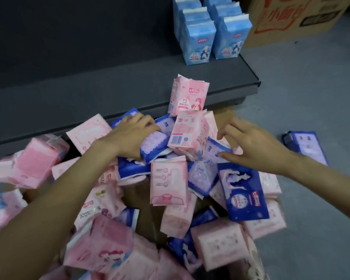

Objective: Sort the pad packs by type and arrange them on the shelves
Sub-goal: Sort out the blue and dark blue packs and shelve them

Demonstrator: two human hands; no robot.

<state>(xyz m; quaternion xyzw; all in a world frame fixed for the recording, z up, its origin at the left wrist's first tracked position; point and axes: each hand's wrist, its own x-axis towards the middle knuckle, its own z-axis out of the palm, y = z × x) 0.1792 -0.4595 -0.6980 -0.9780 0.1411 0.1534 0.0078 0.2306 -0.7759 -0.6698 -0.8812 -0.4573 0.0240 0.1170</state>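
— Nearest, mixed pink and blue pad packs (166,179) heaped on the floor; left hand (129,132) gripping a dark blue pack (156,141); right hand (251,144) spread, holding nothing.
— Could topple the upright pink pack (187,98); beyond, only light blue packs (212,31) on the shelf (109,91).

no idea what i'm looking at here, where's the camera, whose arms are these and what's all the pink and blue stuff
There is no machine here. The single picture comes from a camera worn on a person's head, looking down at their own two bare arms. The heap below them is soft packs of pads, pink ones and dark blue ones mixed together. The left hand grips a dark blue pack at the top of the heap. The right hand is open, fingers spread, reaching toward the packs and holding nothing. Beyond the heap is a low grey shelf, where light blue packs already stand upright in neat rows. A cardboard box sits to their right, and one dark blue pack lies alone on the floor.
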